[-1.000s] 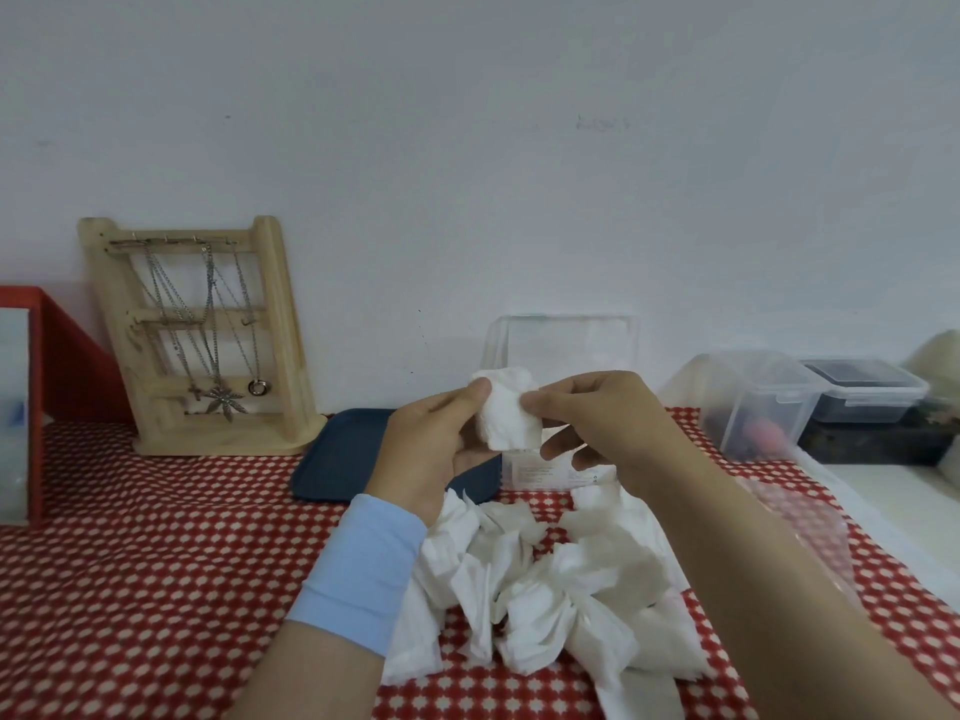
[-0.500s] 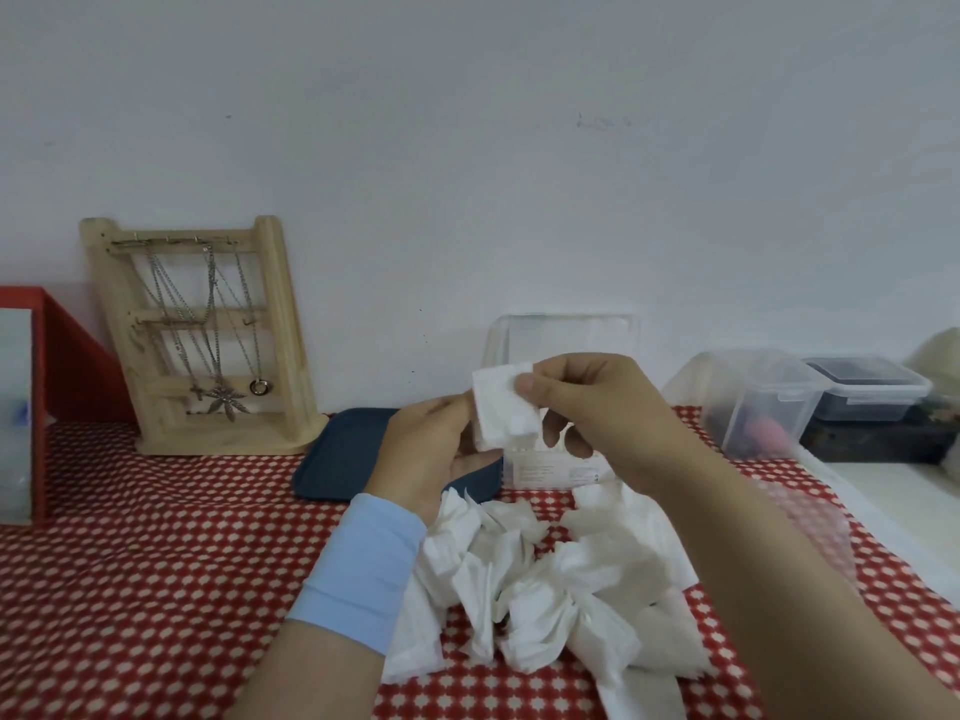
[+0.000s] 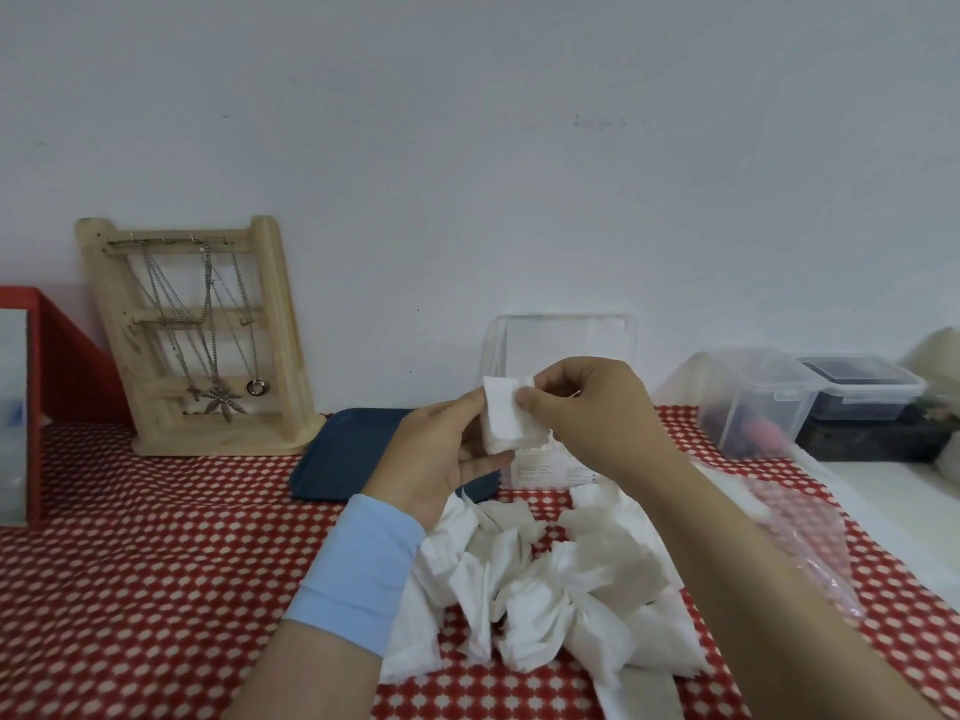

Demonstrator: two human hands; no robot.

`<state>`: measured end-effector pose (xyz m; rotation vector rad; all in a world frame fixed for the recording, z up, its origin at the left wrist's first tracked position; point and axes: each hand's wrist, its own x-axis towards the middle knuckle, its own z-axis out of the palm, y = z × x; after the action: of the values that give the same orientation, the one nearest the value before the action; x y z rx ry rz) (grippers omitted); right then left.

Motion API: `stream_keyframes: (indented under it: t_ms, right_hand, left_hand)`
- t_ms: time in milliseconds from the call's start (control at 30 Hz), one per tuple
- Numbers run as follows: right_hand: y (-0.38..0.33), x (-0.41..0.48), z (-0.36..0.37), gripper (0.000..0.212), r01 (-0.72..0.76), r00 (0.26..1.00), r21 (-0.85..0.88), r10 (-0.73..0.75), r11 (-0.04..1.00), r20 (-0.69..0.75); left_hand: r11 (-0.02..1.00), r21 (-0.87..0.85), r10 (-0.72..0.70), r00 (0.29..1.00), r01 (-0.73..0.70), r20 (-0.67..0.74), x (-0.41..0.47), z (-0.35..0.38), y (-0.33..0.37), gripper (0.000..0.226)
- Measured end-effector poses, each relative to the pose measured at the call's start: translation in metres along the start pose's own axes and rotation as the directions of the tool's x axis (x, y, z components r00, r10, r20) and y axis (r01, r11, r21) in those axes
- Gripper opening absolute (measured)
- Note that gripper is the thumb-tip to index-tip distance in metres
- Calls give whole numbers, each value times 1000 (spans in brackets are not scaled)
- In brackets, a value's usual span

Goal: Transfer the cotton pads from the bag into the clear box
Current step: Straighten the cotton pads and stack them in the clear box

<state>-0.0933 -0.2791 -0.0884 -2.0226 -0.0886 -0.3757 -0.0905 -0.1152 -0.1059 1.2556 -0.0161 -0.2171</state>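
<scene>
A white square cotton pad is held up flat between both hands in front of the clear box, whose lid stands upright against the wall. My left hand supports the pad from the left and below. My right hand pinches its upper right edge with thumb and forefinger. Below them a heap of crumpled white pads lies on the red checked cloth. A clear, pinkish plastic bag lies flat to the right of the heap.
A dark blue tray sits left of the clear box. A wooden stand with necklaces leans at the wall. A red frame is at the far left. Clear lidded containers stand at the right.
The pad has gone from a crumpled wad to a flattened square. My right hand rose a little and shifted its pinch to the pad's top right edge.
</scene>
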Motion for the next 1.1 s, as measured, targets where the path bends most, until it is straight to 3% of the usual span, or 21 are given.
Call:
stream_keyframes:
  t_ms: [167,333,467,600,667,733,867,967,1100]
  right_hand:
    - [2,2,-4,33,-158,982,202,133,967,133]
    - [5,5,-10,37,-200,972,287,154,937,175]
    - [4,9,-27,50,-235,912,87,189,968,365]
    - [-2,33,-53,24,-164,807,-85,183,983,562]
    - [-5,48,-71,22,-194,772,-96,212,976,599]
    - [-4,62,-89,20,-206,793,-118,237,971,561]
    - [15,88,-108,21,-195,937,-295,267,935,227]
    - [29,94,-104,29,-226,928,-427,327,875,179]
    - [41,98,-94,25,-260,914,-513,380,818,143]
  left_hand:
    - [998,-41,-54,997,57,54,-3,0,4,45]
    - [964,262,23,996,-44,81,-5,-2,3,27]
    - [930,364,29,996,-59,87,-7,4,6,26]
    - [893,448,14,997,-48,80,6,20,21,45]
    - [857,510,25,993,-80,113,16,33,32,49]
    - [807,577,51,989,-125,142,29,48,39,52]
    - [580,804,142,988,-134,63,73,66,34,51]
    - [318,929,170,975,-191,142,98,76,18,31]
    - [14,944,-15,943,-331,331,115,90,-8,34]
